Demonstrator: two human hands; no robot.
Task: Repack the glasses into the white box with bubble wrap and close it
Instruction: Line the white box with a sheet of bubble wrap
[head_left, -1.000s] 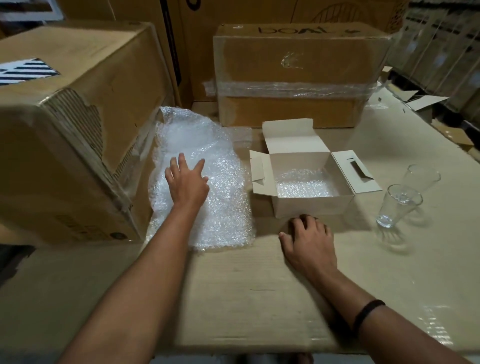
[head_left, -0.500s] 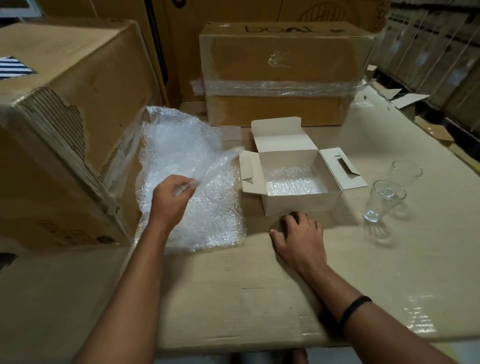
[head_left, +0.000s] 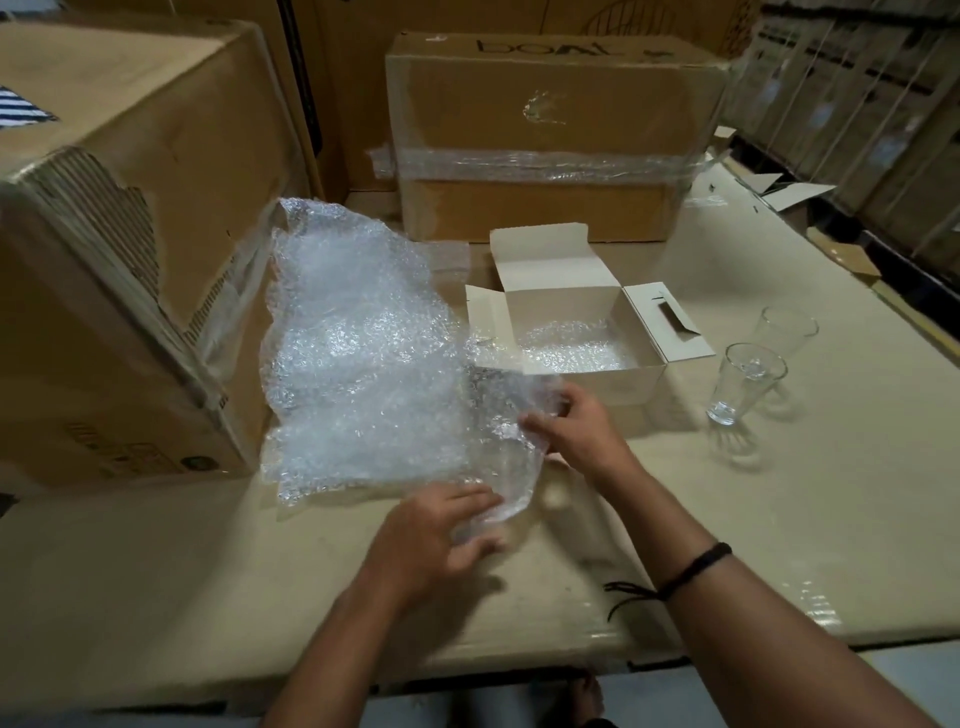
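A sheet of bubble wrap (head_left: 498, 431) hangs lifted in front of the open white box (head_left: 641, 379). My left hand (head_left: 441, 530) pinches its lower edge and my right hand (head_left: 571, 426) grips its upper right edge. More bubble wrap (head_left: 353, 353) lies in a pile to the left, and another piece lines the bottom of the white box. Two clear glasses stand upright right of the box, the near glass (head_left: 743, 382) and the far glass (head_left: 784, 332) close together. Motion blur softens both hands.
A large brown carton (head_left: 104, 249) stands at the left and a taped carton (head_left: 550, 130) behind the white box. All rest on a cardboard-covered table (head_left: 208, 571). Stacked cartons (head_left: 883, 104) line the far right. The table's front edge runs just below my forearms.
My left hand pulled a bubble wrap sheet off the pile toward the front centre. My right hand left the table and took hold of the sheet's other edge.
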